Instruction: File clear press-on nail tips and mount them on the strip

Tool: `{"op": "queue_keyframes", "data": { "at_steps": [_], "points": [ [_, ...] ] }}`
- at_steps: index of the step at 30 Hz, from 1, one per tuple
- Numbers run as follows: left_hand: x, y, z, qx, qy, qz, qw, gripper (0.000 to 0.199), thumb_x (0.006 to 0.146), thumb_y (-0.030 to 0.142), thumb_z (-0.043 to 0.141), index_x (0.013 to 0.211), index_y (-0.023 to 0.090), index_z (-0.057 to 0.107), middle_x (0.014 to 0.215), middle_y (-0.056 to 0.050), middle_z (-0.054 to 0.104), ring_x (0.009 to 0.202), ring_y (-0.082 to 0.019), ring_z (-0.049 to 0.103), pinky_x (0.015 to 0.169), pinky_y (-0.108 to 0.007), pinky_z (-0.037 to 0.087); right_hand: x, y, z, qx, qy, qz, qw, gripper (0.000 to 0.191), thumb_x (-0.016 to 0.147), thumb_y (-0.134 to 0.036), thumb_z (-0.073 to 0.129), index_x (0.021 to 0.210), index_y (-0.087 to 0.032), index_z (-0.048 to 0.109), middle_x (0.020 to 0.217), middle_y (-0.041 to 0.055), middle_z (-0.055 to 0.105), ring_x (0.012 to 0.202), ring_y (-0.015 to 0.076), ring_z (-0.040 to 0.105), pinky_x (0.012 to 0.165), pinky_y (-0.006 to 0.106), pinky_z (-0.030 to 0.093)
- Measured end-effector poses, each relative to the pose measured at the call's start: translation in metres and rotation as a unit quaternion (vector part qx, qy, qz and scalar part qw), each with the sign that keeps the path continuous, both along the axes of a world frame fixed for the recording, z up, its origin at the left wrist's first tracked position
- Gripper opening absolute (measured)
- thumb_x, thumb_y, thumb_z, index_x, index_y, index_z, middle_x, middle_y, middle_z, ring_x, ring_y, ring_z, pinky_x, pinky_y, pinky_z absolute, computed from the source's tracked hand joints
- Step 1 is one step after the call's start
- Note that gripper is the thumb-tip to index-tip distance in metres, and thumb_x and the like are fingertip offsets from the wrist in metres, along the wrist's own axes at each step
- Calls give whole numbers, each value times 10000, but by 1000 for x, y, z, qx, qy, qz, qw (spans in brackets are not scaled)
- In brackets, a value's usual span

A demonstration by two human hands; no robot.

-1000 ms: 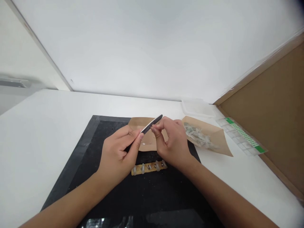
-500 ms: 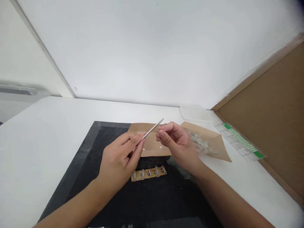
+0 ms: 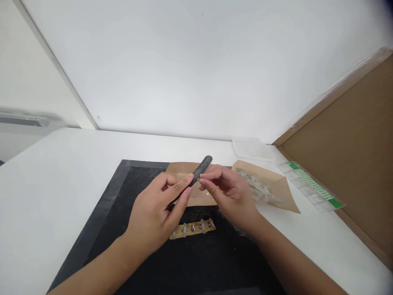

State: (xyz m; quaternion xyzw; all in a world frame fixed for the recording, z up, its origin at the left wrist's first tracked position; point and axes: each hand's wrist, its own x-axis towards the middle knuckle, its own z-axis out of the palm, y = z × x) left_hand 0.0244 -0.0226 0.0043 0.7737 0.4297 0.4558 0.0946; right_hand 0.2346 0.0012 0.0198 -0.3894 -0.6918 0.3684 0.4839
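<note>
My left hand (image 3: 162,198) is closed on a nail file (image 3: 202,167), dark grey with a rounded end, its flat face turned up and tilted away to the right. Beside it my right hand (image 3: 229,190) pinches something tiny between thumb and forefinger, right at the file's edge; the fingertips hide what it is. Below both hands a narrow yellowish strip (image 3: 193,228) lies on the black mat (image 3: 196,262), carrying a row of small shiny pieces and clear upright bits. Behind the hands is a brown paper sheet (image 3: 181,167) with a few small pale chips.
To the right, another brown paper (image 3: 287,192) holds a heap of translucent slivers (image 3: 258,186). Farther right lies a clear compartment case (image 3: 313,186) with a green-edged label. A clear tray (image 3: 251,148) stands near the back wall, and a brown board (image 3: 344,155) rises at the right.
The nail file has turned from its thin pale edge to its dark flat face. My right hand has moved left, bringing its pinched fingertips to the file.
</note>
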Motion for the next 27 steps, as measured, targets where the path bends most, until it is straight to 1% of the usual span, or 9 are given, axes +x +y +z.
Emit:
{"op": "queue_keyframes", "data": {
  "at_steps": [4, 7, 9, 11, 13, 16, 21, 25, 27],
  "points": [
    [-2, 0, -1, 7, 7, 3, 1000, 371, 1018, 181, 617, 1373, 257, 695, 930, -22, 630, 737, -117, 597, 683, -255, 495, -1, 0, 1, 6, -30, -15, 999, 70, 991, -304, 704, 991, -237, 723, 849, 12, 702, 710, 143, 683, 677, 305, 566],
    [-3, 1, 0, 15, -2, 2, 1000, 370, 1003, 158, 645, 1347, 281, 709, 958, -18, 649, 795, -121, 620, 731, -248, 501, -2, -1, 1, -16, -53, -37, 998, 87, 992, -316, 697, 980, -231, 708, 800, -3, 715, 606, 114, 646, 571, 257, 528],
    [-3, 2, 1, 23, -11, 9, 1000, 388, 999, 153, 655, 1368, 266, 691, 973, -22, 658, 837, -129, 629, 773, -251, 505, -2, -2, 2, -32, -62, -42, 997, 92, 1004, -320, 674, 984, -231, 690, 797, -7, 736, 541, 97, 612, 512, 237, 496],
    [-3, 3, 2, 21, -20, 13, 999, 368, 1001, 153, 651, 1358, 232, 693, 976, -32, 659, 862, -136, 633, 807, -258, 506, -2, -4, 2, -35, -62, -39, 997, 91, 1006, -320, 667, 994, -231, 681, 816, -1, 755, 522, 94, 603, 499, 234, 496],
    [-2, 3, 3, 5, -27, 6, 1000, 298, 1008, 156, 637, 1286, 208, 731, 957, -38, 648, 858, -139, 632, 801, -258, 505, -3, -5, 2, -25, -63, -44, 997, 92, 993, -321, 683, 992, -229, 689, 823, 9, 758, 566, 110, 632, 525, 245, 524],
    [-2, 2, 4, -17, -32, -4, 999, 236, 1017, 171, 620, 1196, 211, 769, 936, -37, 638, 806, -132, 629, 755, -254, 512, -4, -6, 0, -13, -65, -62, 996, 96, 972, -321, 710, 979, -226, 720, 820, 27, 754, 653, 144, 671, 568, 271, 551],
    [-1, 2, 4, -10, -31, 16, 999, 206, 1020, 214, 620, 1130, 225, 794, 1004, -42, 708, 720, -111, 653, 681, -242, 531, 0, -4, -3, 12, -48, -52, 997, 87, 944, -316, 749, 973, -241, 783, 856, 41, 785, 639, 149, 643, 529, 287, 504],
    [1, 2, 3, -8, -35, 19, 999, 216, 1022, 215, 621, 1152, 234, 793, 1139, -45, 761, 766, -115, 717, 746, -241, 576, 4, -2, -5, 17, -44, -55, 997, 64, 940, -299, 760, 982, -256, 786, 899, 40, 797, 676, 157, 666, 537, 293, 501],
    [1, 2, 2, -9, -35, 21, 999, 231, 1022, 210, 623, 1187, 240, 781, 1132, -34, 779, 786, -119, 734, 777, -240, 587, 5, -2, -5, 26, -51, -40, 998, 50, 945, -293, 760, 973, -257, 780, 933, 39, 802, 722, 165, 690, 565, 299, 517]
  ]
}}
